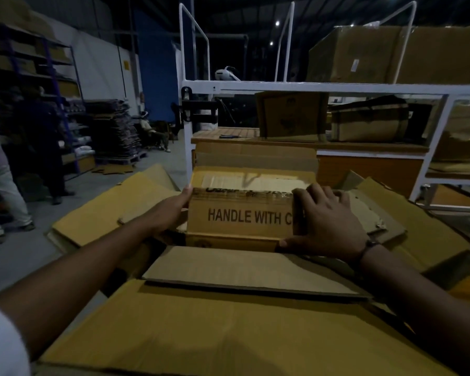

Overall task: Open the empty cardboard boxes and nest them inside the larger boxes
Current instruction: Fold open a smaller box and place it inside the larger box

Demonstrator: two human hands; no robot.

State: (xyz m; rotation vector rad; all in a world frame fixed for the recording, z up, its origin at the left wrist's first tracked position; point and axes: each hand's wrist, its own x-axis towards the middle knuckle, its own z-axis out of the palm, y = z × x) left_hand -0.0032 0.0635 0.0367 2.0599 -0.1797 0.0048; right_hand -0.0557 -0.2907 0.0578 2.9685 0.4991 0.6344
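A small cardboard box (242, 213) printed "HANDLE WITH CARE" stands in the open mouth of a large cardboard box (201, 329), whose flaps spread out to the left, right and toward me. The small box's top is open, showing a pale taped inside. My left hand (171, 210) holds its left side, thumb at the top corner. My right hand (326, 221) lies over its right end, fingers hooked over the top edge and thumb low on the front face.
A white metal rack (310, 86) stands behind with several cardboard boxes (291, 115) on its shelves. People (0, 169) stand at the left by blue shelving and a stack of flattened cartons (114, 128). Grey floor lies to the left.
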